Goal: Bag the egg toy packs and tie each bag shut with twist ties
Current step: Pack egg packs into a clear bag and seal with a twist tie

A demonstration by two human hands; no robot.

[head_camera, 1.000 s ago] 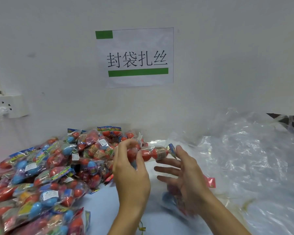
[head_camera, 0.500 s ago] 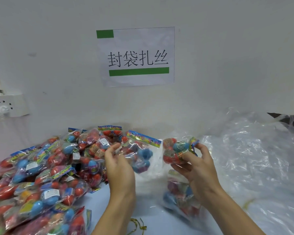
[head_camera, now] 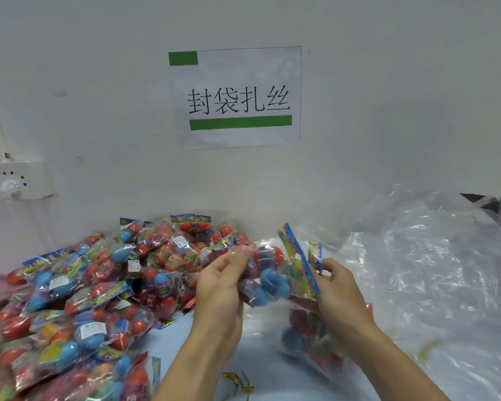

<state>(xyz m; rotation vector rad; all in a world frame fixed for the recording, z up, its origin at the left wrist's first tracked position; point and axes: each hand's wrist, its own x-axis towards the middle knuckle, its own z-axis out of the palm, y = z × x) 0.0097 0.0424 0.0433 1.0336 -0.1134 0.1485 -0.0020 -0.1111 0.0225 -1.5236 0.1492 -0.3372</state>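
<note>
My left hand (head_camera: 220,285) grips the left end of an egg toy pack (head_camera: 268,277) with blue, red and purple eggs, held above the table. My right hand (head_camera: 334,285) holds the header-card end of that pack together with a second pack's card (head_camera: 314,253). Below my right hand lies a clear bag (head_camera: 310,340) with egg packs inside, blurred. A large heap of egg toy packs (head_camera: 78,302) fills the left of the table. Gold twist ties (head_camera: 237,383) lie near the front edge.
A pile of crumpled clear plastic bags (head_camera: 434,273) covers the right side. The white wall (head_camera: 388,111) stands close behind, with a paper sign (head_camera: 237,96) and a power strip (head_camera: 15,180) at the left.
The two hands, which each held a pack apart half a second ago, have come together; the packs are now side by side between them, slightly lower.
</note>
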